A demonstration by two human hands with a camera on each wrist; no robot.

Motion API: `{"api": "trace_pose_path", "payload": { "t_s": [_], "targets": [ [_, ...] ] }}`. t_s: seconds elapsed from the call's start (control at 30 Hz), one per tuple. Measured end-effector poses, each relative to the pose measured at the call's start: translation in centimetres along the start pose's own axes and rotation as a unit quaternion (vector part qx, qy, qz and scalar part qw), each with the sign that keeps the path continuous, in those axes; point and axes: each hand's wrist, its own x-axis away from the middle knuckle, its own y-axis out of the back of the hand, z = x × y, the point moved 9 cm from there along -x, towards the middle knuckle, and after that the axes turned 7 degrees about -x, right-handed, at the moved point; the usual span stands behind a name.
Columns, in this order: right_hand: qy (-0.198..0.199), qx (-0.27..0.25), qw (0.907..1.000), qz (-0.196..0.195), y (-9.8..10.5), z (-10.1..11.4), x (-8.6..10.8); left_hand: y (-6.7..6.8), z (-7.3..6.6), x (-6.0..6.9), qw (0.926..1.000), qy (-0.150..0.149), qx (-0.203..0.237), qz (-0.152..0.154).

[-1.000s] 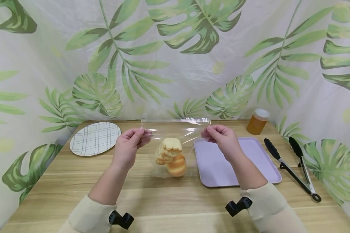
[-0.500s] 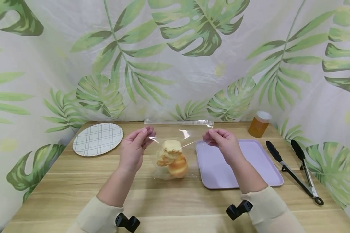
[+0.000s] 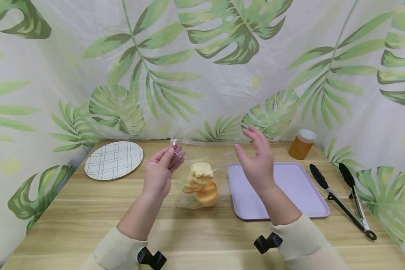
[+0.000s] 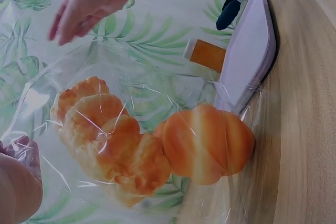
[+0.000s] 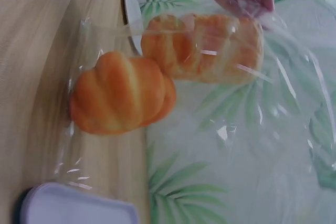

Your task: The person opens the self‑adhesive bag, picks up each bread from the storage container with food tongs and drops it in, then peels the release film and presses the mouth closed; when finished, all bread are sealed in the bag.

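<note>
A clear zip bag (image 3: 183, 202) hangs upright with two pieces of bread inside. One is a pale, crusty bread (image 3: 201, 169) in the head view; lower and to its right sits a rounder golden bun (image 3: 207, 193). My left hand (image 3: 158, 170) pinches the bag's upper left side between thumb and fingers. Apart from the bag's right side, my right hand (image 3: 259, 161) is raised with fingers spread, holding nothing. In the left wrist view the golden bun (image 4: 207, 142) lies low in the bag, and the right hand (image 4: 86, 9) is blurred.
To the right lies a lilac tray (image 3: 300, 187), partly behind my right forearm. Black-tipped tongs (image 3: 344, 206) rest farther right. A lidded jar of amber contents (image 3: 302, 144) stands behind the tray. A checked plate (image 3: 114, 161) is at the back left of the wooden table (image 3: 202, 236).
My right hand has let go of the bag's right side and lifted, its fingers spreading. My left hand keeps its pinch, and the bag's top edge hangs looser.
</note>
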Motion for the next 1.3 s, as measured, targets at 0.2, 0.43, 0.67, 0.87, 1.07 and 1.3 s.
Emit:
{"api": "trace_pose_path", "payload": {
  "t_s": [0.2, 0.43, 0.67, 0.87, 1.07, 1.3],
  "targets": [
    [0.281, 0.069, 0.9539, 0.080, -5.4, 6.7, 1.1, -0.3, -0.2, 0.4, 0.9999, -0.004, -0.004, 0.011],
    [0.293, 0.077, 0.9407, 0.152, -10.1, 7.6, 0.8, -1.0, -0.1, 1.1, 0.9993, -0.019, 0.001, 0.033],
    [0.285, 0.097, 0.9418, 0.149, -11.2, 7.0, 0.3, -1.7, -0.4, 1.7, 0.9963, -0.044, 0.001, 0.073],
    [0.290, 0.126, 0.9356, 0.157, -11.5, 7.2, 0.1, -1.7, -0.7, 1.9, 0.9946, -0.061, -0.037, 0.076],
    [0.340, 0.144, 0.9145, 0.165, -11.7, 8.1, 0.1, -1.4, -1.3, 1.9, 0.9884, -0.087, -0.103, 0.070],
    [0.381, 0.156, 0.8968, 0.162, -12.0, 8.7, 0.4, -1.3, -1.6, 1.9, 0.9860, -0.096, -0.119, 0.066]
  ]
}}
